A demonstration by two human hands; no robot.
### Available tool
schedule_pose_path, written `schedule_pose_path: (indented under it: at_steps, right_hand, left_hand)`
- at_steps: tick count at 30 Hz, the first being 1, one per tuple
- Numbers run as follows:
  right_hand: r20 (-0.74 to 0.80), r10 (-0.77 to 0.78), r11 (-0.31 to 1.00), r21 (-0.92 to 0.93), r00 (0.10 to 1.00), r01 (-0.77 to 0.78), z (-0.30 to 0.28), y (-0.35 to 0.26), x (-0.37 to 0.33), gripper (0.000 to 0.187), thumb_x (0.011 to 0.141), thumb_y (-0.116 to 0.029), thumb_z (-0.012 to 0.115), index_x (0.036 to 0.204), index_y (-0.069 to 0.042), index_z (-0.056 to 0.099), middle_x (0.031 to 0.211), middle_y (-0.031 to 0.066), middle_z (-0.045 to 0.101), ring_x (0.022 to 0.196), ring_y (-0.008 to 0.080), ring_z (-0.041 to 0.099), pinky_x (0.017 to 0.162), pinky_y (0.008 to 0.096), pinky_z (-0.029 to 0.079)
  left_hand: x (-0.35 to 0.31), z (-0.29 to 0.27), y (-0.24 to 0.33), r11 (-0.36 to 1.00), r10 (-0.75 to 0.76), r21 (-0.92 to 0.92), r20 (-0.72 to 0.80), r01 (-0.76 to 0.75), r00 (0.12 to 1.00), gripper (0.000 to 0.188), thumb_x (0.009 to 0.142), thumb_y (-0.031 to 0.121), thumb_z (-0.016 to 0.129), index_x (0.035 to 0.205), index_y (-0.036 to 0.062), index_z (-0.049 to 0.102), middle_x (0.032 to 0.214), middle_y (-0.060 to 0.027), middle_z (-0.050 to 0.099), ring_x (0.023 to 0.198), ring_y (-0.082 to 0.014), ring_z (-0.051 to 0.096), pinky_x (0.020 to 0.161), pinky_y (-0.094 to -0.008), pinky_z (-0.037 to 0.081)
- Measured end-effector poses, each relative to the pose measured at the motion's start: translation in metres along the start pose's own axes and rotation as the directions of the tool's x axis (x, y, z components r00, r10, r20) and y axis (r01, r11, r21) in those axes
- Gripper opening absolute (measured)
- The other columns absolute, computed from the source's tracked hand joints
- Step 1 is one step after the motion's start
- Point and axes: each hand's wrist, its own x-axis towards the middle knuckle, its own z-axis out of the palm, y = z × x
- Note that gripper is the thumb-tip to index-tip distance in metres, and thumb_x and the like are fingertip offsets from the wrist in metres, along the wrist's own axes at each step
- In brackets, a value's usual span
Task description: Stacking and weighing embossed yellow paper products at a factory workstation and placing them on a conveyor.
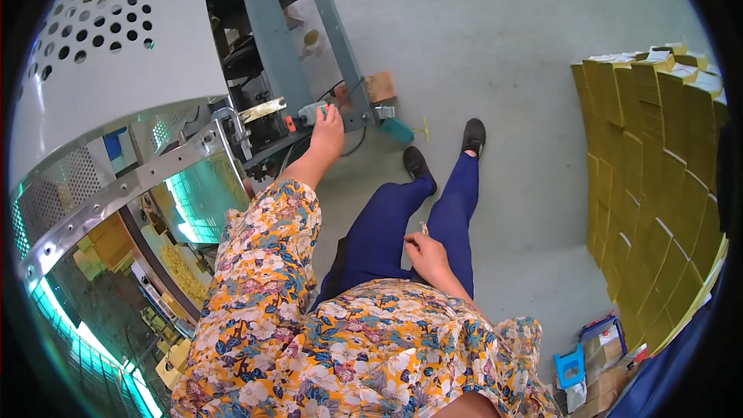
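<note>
My left hand (328,133) reaches out to a small grey switch box (307,115) mounted on the side of a grey machine frame. The fingertips curl over the box's front, where a bit of green and red, seemingly buttons, shows beside them. In front of my thigh, my right hand (430,257) is closed with its fingers pinched together. A small pale bit (423,227) pokes out past those fingers, too small to name.
A large machine with a perforated metal cover (101,31) and a steel rail (124,201) fills the left. Tall stacks of yellowish-brown bundles (650,155) stand at right. A blue plastic stool (570,366) is at lower right; a green motor-like part (397,131) lies by my foot.
</note>
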Motion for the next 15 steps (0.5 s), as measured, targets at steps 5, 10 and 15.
schedule_pose_path:
  at_steps: [5,10,15]
  right_hand:
    - [-0.035,0.066,0.998,-0.001,0.997,-0.066,-0.003,0.003,0.002,0.024,0.089,-0.020,0.059,0.104,-0.003,0.068,0.091,0.0182,0.070,0.084,0.0344,0.068,0.075,0.0409,0.053]
    - [-0.013,0.018,0.998,-0.062,1.000,-0.018,0.001,0.001,0.000,0.023,0.087,-0.021,0.060,0.104,-0.006,0.068,0.091,0.0185,0.070,0.087,0.0366,0.068,0.079,0.0442,0.053]
    - [-0.021,-0.053,0.994,-0.094,0.998,0.051,-0.007,-0.017,-0.006,0.024,0.089,-0.018,0.059,0.106,-0.004,0.068,0.095,0.0191,0.070,0.089,0.0349,0.068,0.078,0.0410,0.053]
  left_hand:
    - [0.023,-0.004,-0.010,1.000,0.009,0.014,0.061,-0.010,0.998,0.054,0.095,0.027,0.045,0.142,-0.0005,0.046,0.151,-0.0138,0.041,0.143,-0.0327,0.029,0.111,-0.0600,0.024]
    - [0.010,-0.002,-0.018,0.997,0.044,-0.074,0.128,-0.035,0.991,0.049,0.095,0.027,0.046,0.137,0.0014,0.053,0.147,-0.0140,0.046,0.140,-0.0327,0.033,0.111,-0.0603,0.025]
    - [-0.045,-0.045,0.044,0.930,-0.046,-0.366,-0.188,-0.026,0.981,0.037,0.087,0.023,0.055,0.118,0.0047,0.065,0.129,-0.0176,0.056,0.127,-0.0300,0.046,0.100,-0.0515,0.040]
